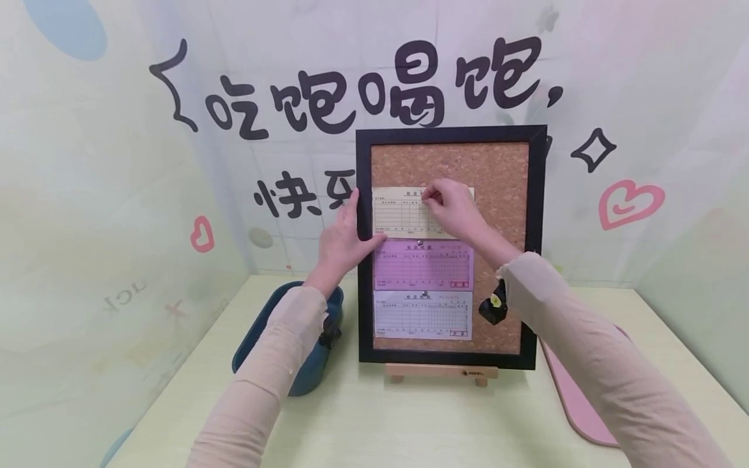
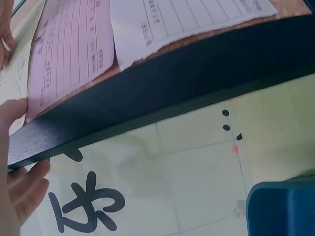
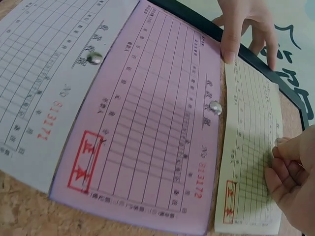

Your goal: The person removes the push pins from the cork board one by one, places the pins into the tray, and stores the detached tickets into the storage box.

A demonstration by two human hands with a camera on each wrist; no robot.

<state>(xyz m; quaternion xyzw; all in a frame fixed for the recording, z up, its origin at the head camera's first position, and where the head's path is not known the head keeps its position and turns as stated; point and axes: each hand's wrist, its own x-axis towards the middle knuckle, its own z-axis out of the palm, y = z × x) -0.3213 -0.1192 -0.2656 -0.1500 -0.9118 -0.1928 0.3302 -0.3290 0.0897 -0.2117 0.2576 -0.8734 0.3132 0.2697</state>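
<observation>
A corkboard (image 1: pixel 449 164) in a black frame stands upright on a small wooden easel (image 1: pixel 440 371). My left hand (image 1: pixel 342 242) grips the frame's left edge, thumb in front on the yellow slip's lower corner and fingers behind. Three printed slips sit in a column: the yellow slip (image 1: pixel 389 211) on top, the pink slip (image 3: pixel 142 123) below it, the white slip (image 1: pixel 421 316) lowest. Silver pins hold the pink (image 3: pixel 215 107) and white (image 3: pixel 94 58) slips at their top edges. At the yellow slip's top edge, my right hand (image 1: pixel 453 205) pinches what looks like a small pin, mostly hidden by its fingertips.
A dark blue bin (image 1: pixel 310 374) stands left of the board, under the left forearm. To the right, a pink flat board (image 1: pixel 579 403) lies on the pale table (image 1: pixel 421 422), partly behind the right sleeve. A wall with black lettering (image 1: pixel 316 101) rises close behind.
</observation>
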